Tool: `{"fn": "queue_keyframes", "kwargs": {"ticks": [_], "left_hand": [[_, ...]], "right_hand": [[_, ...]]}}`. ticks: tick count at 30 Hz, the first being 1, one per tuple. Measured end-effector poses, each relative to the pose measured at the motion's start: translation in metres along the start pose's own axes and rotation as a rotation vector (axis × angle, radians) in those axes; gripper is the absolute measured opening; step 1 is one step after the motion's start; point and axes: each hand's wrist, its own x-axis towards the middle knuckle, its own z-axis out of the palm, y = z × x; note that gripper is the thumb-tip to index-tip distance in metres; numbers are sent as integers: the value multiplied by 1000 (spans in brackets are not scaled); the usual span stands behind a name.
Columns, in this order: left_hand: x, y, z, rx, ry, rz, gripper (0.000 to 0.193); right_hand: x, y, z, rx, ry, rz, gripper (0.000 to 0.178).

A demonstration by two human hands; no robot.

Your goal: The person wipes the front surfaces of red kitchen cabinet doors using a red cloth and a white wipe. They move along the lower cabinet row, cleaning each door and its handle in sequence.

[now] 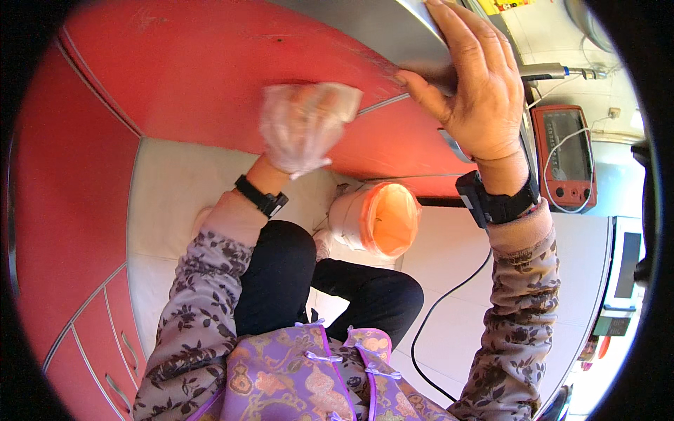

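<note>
My left hand [302, 130] is in a thin, see-through plastic glove and lies against a red cabinet door [196, 77]. Motion smears its fingers; a pale, squarish flap [342, 99] shows at its far side, either loose glove or a cloth, I cannot tell which. Bare and with fingers stretched out, my right hand [477, 88] rests on the edge of a grey metal counter front [393, 31], thumb apart from the fingers. Each wrist carries a black strap device. Between my arms, beyond my knees, stands a white bucket [345, 214] with an orange liner [393, 219].
Red drawers with metal handles [130, 351] are at the lower left. A red-framed oven [565, 158] with a white cord stands at the right. A black cable [428, 319] curves over the pale tiled floor [449, 259]. A white appliance [627, 263] is at the far right.
</note>
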Motion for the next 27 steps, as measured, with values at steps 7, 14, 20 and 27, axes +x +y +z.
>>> {"fn": "queue_keyframes", "kwargs": {"ticks": [7, 14, 20, 27], "left_hand": [[-18, -16, 6, -291, -253, 220, 54], [-75, -47, -3, -218, -419, 299, 54], [-107, -69, -13, -60, -873, 226, 57], [-225, -122, 30, 164, -1318, -322, 45]], "right_hand": [[0, -6, -9, -84, -87, 80, 67], [5, -9, -15, -67, -75, 37, 71], [8, -7, -17, -73, -29, 4, 68], [10, -6, -15, -73, -4, -31, 69]]}}
